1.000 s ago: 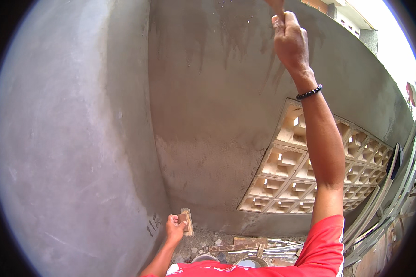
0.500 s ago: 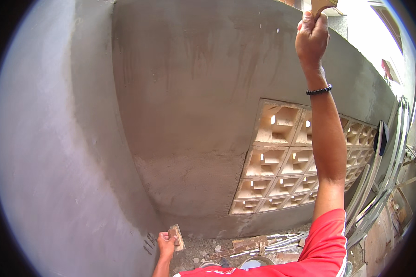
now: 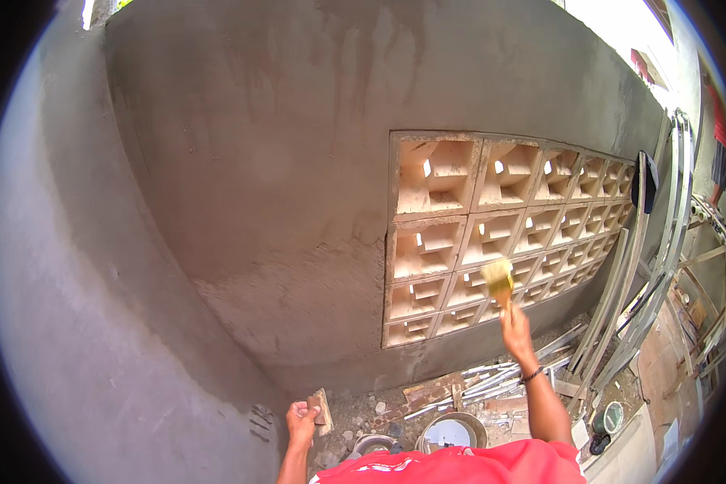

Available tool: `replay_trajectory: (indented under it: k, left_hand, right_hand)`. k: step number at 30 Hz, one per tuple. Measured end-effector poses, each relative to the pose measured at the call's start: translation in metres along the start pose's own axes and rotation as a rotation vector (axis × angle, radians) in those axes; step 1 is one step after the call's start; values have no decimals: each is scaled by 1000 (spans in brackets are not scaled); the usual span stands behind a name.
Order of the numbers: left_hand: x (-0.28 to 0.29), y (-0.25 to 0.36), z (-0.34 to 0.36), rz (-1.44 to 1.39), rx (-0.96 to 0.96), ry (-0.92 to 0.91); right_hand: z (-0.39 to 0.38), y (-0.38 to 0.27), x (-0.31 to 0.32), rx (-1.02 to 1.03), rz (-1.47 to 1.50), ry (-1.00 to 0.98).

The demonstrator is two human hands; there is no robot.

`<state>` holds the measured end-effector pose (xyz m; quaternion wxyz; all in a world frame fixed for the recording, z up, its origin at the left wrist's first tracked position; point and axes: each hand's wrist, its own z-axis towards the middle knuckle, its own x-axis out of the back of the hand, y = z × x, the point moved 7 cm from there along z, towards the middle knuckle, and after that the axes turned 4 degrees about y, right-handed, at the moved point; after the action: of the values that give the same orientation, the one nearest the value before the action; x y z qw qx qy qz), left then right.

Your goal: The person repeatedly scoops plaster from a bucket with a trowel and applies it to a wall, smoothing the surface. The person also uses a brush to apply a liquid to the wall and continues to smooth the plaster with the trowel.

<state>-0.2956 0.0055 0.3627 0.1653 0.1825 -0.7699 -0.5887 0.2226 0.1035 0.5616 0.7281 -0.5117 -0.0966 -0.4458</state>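
Observation:
My right hand (image 3: 515,329) is closed round the handle of a wide paintbrush (image 3: 498,278), its pale bristles pointing up. The brush is slightly blurred and appears in front of the block screen (image 3: 431,242), a grid of cream ventilation blocks set in the wall. Low at the left, my left hand (image 3: 301,421) grips a small wooden float (image 3: 321,411) by its back. Ahead stands the grey plastered wall (image 3: 282,177), with dark wet streaks running down its upper part. Whether the float touches any surface cannot be told.
A round bucket (image 3: 482,431) holding pale liquid stands below me, beside a smaller container (image 3: 363,442). Rubble and long strips (image 3: 492,381) lie along the wall's foot. Long poles (image 3: 676,210) lean at the right. Another person's red clothing (image 3: 718,121) shows at the far right.
My right hand has come down with the paintbrush from above the wall's top to in front of the blocks. The view has shifted right and down. The left hand still holds the float.

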Motion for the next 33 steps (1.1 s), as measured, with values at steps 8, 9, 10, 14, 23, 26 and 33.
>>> replay_trajectory:
  k: [8,9,10,14,23,26,33]
  left_hand:
    - [-12,-25,-21,183,198,-60]
    - [-11,-41,-14,154,212,-64]
    - [-8,-49,-21,174,233,-43]
    - [-22,-50,-17,266,200,-24]
    - [23,-79,-60,383,235,128]
    - [43,-84,-53,366,205,173]
    - [27,-87,-39,264,218,46]
  right_hand:
    - [-397,304,-132,-699,-320,-690]
    - [-417,308,-138,-617,-286,-666]
    - [-480,380,-160,-1137,-207,-821]
    - [-508,388,-174,-1025,-256,-824]
    - [-507,475,-219,-859,-343,-764]
    - [-523,502,-195,-792,-383,-729]
    - [-457,489,-174,-897,-330,-499]
